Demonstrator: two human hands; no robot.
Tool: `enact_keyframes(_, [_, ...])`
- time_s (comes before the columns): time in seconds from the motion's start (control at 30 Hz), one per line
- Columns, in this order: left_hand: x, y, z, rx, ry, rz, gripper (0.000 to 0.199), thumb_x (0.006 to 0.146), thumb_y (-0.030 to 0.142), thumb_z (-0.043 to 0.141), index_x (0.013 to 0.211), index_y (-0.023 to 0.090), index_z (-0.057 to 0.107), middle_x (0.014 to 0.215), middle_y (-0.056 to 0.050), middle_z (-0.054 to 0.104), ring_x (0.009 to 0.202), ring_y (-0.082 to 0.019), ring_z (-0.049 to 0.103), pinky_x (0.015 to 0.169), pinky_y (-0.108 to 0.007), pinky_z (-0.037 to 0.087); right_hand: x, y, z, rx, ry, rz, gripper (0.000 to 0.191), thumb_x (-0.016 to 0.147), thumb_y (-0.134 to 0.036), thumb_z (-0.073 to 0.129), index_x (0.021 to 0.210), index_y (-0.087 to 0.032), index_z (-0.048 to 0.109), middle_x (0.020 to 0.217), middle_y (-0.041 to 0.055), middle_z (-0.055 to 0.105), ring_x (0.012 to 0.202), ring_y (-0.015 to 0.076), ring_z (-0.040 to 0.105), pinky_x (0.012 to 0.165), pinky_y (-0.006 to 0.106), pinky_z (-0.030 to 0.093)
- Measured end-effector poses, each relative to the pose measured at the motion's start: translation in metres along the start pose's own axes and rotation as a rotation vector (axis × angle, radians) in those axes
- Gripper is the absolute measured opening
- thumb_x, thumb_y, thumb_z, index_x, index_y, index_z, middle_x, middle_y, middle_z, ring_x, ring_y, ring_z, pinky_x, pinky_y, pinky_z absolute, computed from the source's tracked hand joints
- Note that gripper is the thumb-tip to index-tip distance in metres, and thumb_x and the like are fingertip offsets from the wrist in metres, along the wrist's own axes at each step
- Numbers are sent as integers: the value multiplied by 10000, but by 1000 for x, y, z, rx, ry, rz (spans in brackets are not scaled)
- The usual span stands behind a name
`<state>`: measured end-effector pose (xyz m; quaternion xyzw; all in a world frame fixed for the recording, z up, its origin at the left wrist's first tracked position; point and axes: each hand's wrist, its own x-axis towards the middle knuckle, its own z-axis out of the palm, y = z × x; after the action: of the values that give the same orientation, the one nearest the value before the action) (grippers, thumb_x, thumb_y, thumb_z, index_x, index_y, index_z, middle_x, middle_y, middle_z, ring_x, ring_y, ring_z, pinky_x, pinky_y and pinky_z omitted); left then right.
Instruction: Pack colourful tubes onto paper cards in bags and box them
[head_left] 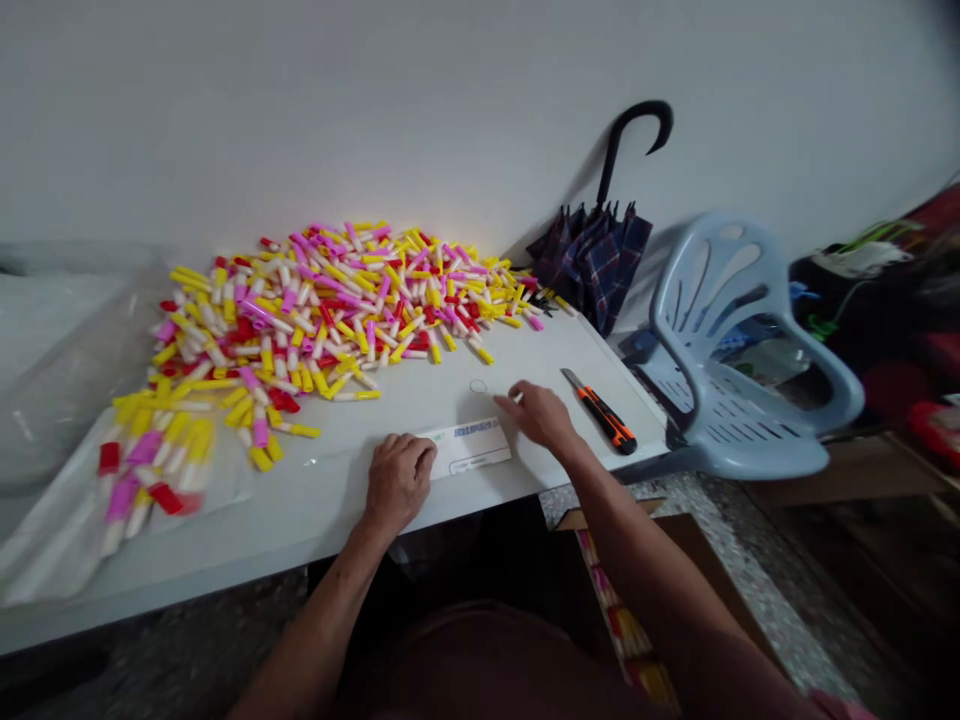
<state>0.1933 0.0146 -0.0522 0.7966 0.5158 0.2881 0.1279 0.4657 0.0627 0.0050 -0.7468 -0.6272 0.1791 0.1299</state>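
A large heap of plastic tubes (pixel 322 320) with white bodies and yellow, pink and red caps covers the left of the white table (pixel 360 500). My left hand (pixel 397 482) rests on the table with its fingers curled, touching the left end of a white printed label card (pixel 469 447). Whatever its palm might hold is hidden. My right hand (pixel 536 415) lies just beyond the card, fingers reaching left. A small white bit (pixel 517 397) shows at its fingertips, and I cannot tell whether it is held. A thin ring (pixel 478 386) lies on the table nearby.
An orange-and-black utility knife (pixel 604 422) lies right of my right hand. A plaid umbrella (pixel 596 260) leans on the wall behind the table. A pale blue chair shell (pixel 735 350) stands at right. Clear plastic sheeting (pixel 60 380) lies at left, and a cardboard box (pixel 622 590) sits below the table edge.
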Motion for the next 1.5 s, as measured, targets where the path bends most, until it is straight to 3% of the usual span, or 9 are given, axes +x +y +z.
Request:
enact_keyframes(0.13, [0,-1,1,-21,-14,-2,172,1007,310,586,946,267,740,973,-43,734,937,-262,596,878,-423,436,68,-16,-1,26,140,2,404,998,-477,599,1295,-212,664,1198,123,746,1077,276,683,847,340,492])
enact_keyframes(0.3, [0,1,0,-75,15,-33,209,1019,302,560,905,255,729,945,-48,731,935,-257,610,880,-423,447,101,-31,7,23,94,5,209,932,-331,646,1019,-177,758,1168,149,748,1053,290,678,824,334,484])
enact_keyframes(0.4, [-1,2,-1,-120,36,-34,205,1023,296,558,905,250,720,950,-39,738,934,-250,612,892,-419,450,81,-20,1,55,97,-27,244,972,-340,580,1009,-169,751,1039,107,774,944,237,685,791,300,475])
enact_keyframes(0.53, [-1,1,-1,-129,36,-41,208,1028,297,557,900,254,715,961,-29,745,928,-247,612,892,-421,446,26,7,-22,194,97,-203,305,979,-456,588,944,-187,725,868,46,740,783,190,638,713,283,450])
enact_keyframes(0.67, [-2,0,0,-114,41,-28,200,1034,304,557,913,254,709,963,-26,742,936,-250,608,883,-415,441,-30,25,-40,285,-119,-304,353,977,-518,601,889,-200,726,725,10,651,656,165,547,609,281,385])
enact_keyframes(0.77, [-3,0,0,-110,54,-19,177,1030,292,573,921,250,706,952,-18,737,937,-247,604,875,-408,434,-52,29,-39,281,-221,-304,333,976,-503,623,890,-200,733,666,-10,600,611,149,497,578,275,349])
enact_keyframes(0.9, [-3,1,-1,-130,69,-11,170,1027,280,581,918,247,707,952,-15,737,934,-240,613,874,-398,436,-56,21,-27,204,-253,-350,280,958,-437,674,861,-181,733,651,-12,595,591,130,478,575,269,314])
enact_keyframes(1.23, [-4,-3,2,-162,92,1,157,1033,273,577,943,243,704,964,-22,729,947,-238,611,913,-415,454,-50,-33,19,176,-209,-411,152,941,-282,695,869,-156,742,729,26,690,623,128,533,610,258,329])
enact_keyframes(1.5, [-5,-4,4,-172,109,0,164,1031,278,578,944,239,712,962,-32,726,958,-244,618,913,-420,465,-52,-40,31,242,-200,-383,152,946,-265,695,871,-144,747,736,23,696,645,126,551,625,256,347])
